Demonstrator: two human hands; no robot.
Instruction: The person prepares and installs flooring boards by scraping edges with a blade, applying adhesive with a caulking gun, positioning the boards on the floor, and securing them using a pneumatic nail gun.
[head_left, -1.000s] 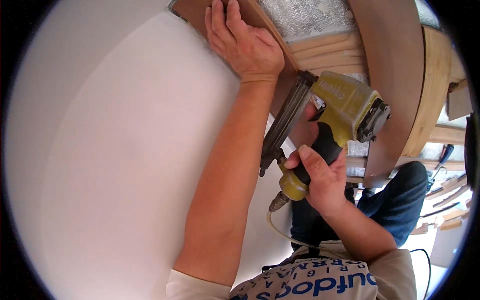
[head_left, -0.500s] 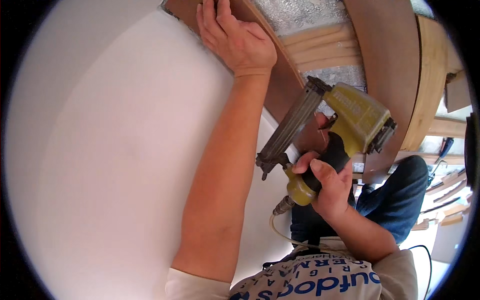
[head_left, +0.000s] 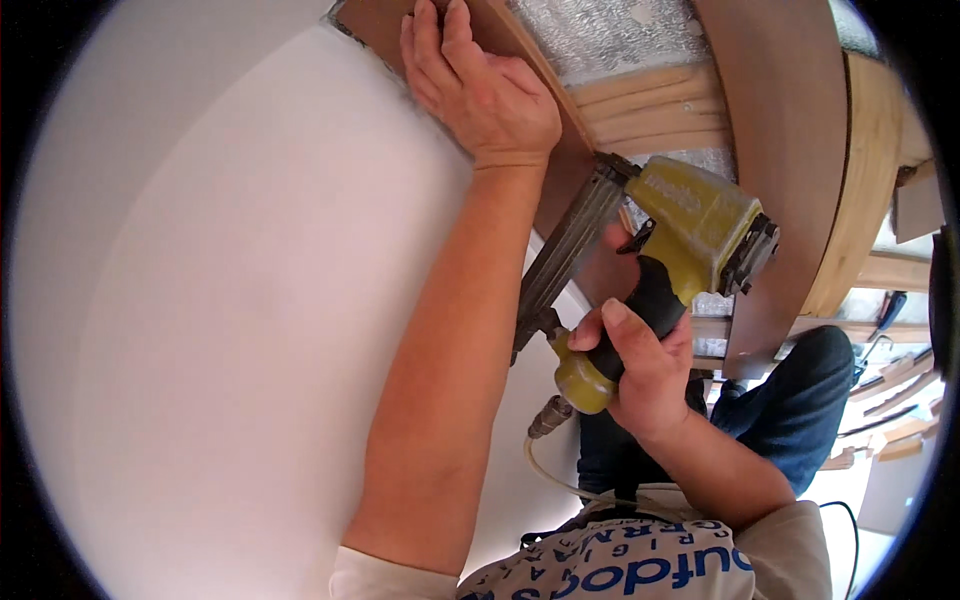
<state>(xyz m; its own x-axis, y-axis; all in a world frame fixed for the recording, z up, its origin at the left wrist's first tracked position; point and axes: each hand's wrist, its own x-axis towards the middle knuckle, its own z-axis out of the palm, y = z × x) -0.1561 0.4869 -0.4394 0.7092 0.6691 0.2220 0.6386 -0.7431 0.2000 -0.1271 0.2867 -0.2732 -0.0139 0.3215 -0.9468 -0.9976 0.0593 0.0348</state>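
My left hand [head_left: 485, 100] lies with its fingers stretched flat on a narrow brown board [head_left: 565, 185], which runs along the edge of a white wall. My right hand [head_left: 645, 365] is wrapped round the black grip of a yellow-green pneumatic nail gun [head_left: 700, 215]. The gun's dark nose overlaps the board's edge just beyond my left wrist; whether it touches the wood cannot be told. Its long grey magazine [head_left: 570, 240] slants down toward my left forearm. A pale air hose [head_left: 545, 468] leads from the handle's end past my shirt.
Beside the board are wooden battens [head_left: 655, 108] over silvery foil sheeting [head_left: 600, 40]. A wide brown panel [head_left: 785, 150] and a lighter wood strip [head_left: 860, 180] stand further right. The white wall [head_left: 250, 300] fills the left. Timber offcuts [head_left: 900, 400] lie at the far right.
The nail gun in my right hand has shifted slightly left, its nose nearer the board's edge. My left hand stays on the board, with a slight shift in the view.
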